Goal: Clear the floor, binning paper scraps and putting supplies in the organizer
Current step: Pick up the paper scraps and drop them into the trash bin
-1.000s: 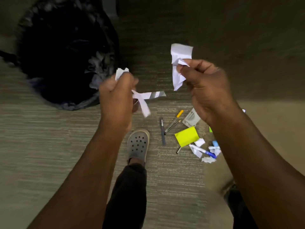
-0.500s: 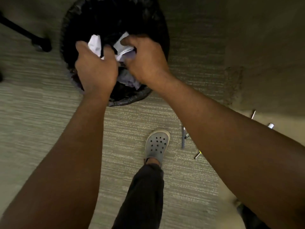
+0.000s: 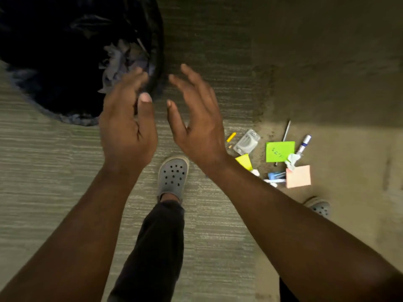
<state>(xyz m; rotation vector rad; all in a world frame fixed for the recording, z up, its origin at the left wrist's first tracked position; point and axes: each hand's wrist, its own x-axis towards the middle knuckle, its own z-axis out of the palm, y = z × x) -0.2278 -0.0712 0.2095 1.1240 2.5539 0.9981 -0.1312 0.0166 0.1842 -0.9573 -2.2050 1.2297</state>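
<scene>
Both hands, left hand (image 3: 126,127) and right hand (image 3: 196,120), hang empty with fingers spread beside the black bin (image 3: 65,62), paper scraps (image 3: 117,64) inside; sticky notes (image 3: 280,151) and pens (image 3: 303,143) lie on the floor (image 3: 43,171) right.

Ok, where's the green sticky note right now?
In the head view, the green sticky note lies on the floor at right, between the clear plastic case and the white marker, above the pink note.

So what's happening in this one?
A person is tidying a carpeted floor. Both the left hand and the right hand are open and hold nothing, beside the black-lined round bin with paper scraps inside. Right of them a pile waits on the floor: a green sticky note, a pink sticky pad, a white marker and a clear plastic case.
</scene>
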